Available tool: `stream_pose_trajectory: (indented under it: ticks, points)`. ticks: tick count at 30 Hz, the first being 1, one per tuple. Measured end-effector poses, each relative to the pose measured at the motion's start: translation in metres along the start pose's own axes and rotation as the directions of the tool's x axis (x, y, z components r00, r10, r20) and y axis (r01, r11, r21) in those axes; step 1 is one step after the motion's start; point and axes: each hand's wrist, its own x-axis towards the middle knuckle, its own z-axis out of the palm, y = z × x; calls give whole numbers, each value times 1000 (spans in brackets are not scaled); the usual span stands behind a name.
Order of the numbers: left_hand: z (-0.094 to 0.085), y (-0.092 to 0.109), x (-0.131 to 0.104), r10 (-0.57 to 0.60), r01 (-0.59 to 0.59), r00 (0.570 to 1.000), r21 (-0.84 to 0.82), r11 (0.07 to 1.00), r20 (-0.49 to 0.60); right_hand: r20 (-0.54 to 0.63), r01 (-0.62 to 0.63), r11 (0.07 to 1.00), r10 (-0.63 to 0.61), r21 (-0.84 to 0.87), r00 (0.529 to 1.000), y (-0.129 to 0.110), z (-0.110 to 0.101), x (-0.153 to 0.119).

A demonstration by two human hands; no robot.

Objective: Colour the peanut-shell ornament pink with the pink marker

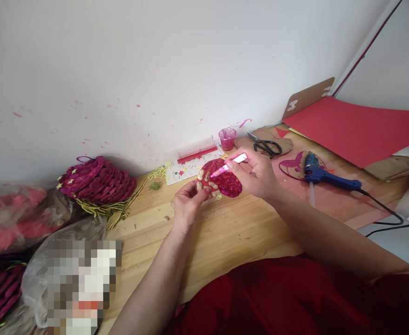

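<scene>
My left hand (188,204) pinches the near left edge of a rounded craft piece (231,185) covered in peanut shells. Much of it is glossy magenta, while the peanut shells (214,191) by my left fingers are bare tan on a red base. In my right hand (256,174) is a slim paintbrush (237,160) with a white and pink handle. It slants down to the left, its tip at the shells; I cannot tell whether they touch. A plastic cup of magenta paint (227,138) stands behind, by the wall.
Black-handled scissors (269,146) lie on brown cardboard. To the right are a blue glue gun (330,178) with its cord and red card sheets (360,128). Stacked magenta shell pieces (98,181) with yellow-green strings sit left, near plastic bags (33,209). A star-dotted sheet (187,171) lies behind.
</scene>
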Motion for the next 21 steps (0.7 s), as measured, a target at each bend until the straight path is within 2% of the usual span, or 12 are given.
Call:
stream_pose_trajectory:
  ticks: [2, 5, 7, 12, 17, 21]
  points:
    - [-1, 0, 0, -14, 14, 1000, -16, 1000, 5, 29, 25, 999, -24, -25, 999, 0, 0, 0]
    - [-3, -2, 1, -19, 19, 1000, -9, 1000, 15, -22, 38, 997, -40, -71, 999, 0, 0, 0]
    - [-3, -2, 1, -23, 23, 1000, -5, 1000, 19, -45, 15, 999, -17, -37, 999, 0, 0, 0]
    - [-1, 1, 1, -49, 49, 999, -46, 998, 2, 47, 15, 1000, -15, 5, 999, -1, 1, -2]
    - [1, 4, 1, -74, 71, 996, -58, 996, -50, -49, -18, 1000, 17, -10, 999, 1, 2, -1]
    - [2, 5, 2, -82, 79, 995, -55, 995, -54, 34, 10, 999, -11, 31, 999, 0, 1, -1]
